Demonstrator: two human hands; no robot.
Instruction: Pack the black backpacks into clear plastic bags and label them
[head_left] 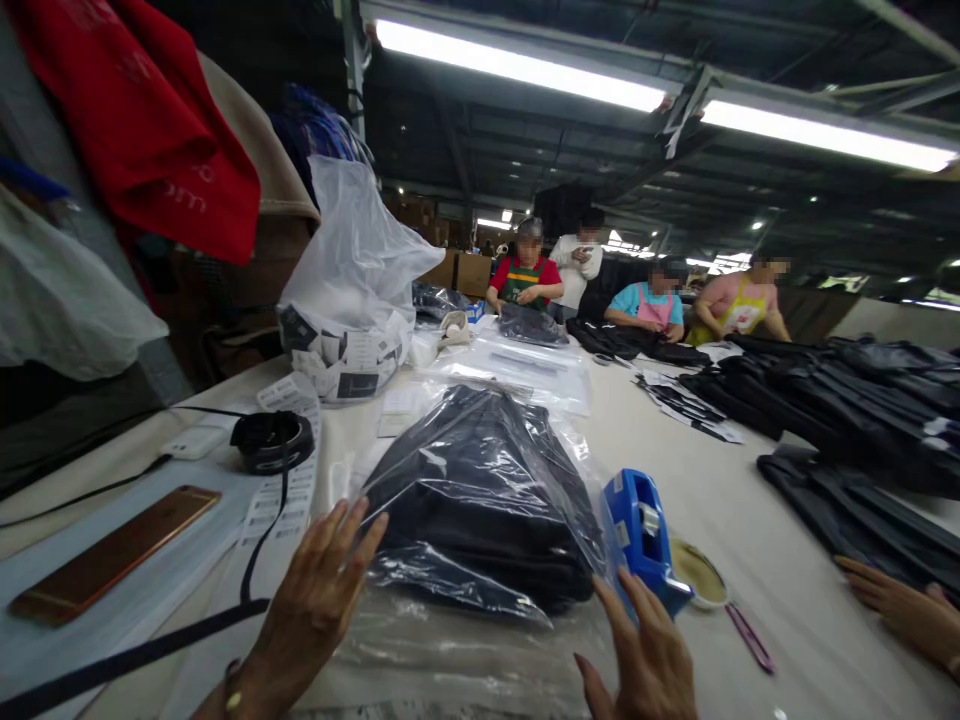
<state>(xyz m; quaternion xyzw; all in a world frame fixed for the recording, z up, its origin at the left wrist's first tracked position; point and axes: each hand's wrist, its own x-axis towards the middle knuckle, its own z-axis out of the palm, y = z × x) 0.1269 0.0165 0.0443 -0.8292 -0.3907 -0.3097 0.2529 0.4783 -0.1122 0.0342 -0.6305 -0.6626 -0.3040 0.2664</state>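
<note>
A dark folded garment (480, 500) lies in a clear plastic bag (450, 640) on the table in front of me. My left hand (315, 600) is open, fingers stretched out, resting on the bag's near left part beside the garment. My right hand (645, 650) is open too, fingers extended toward the bag's near right corner, just below a blue tape dispenser (637, 530).
A phone (112, 555), a black strap (150, 650), label strips (285, 490) and a bag of tags (345, 300) lie left. A small round tin (701, 575) and pink snips (750, 640) sit right. Another person's hand (900, 610) rests at far right. Dark garments (847, 400) and several workers are beyond.
</note>
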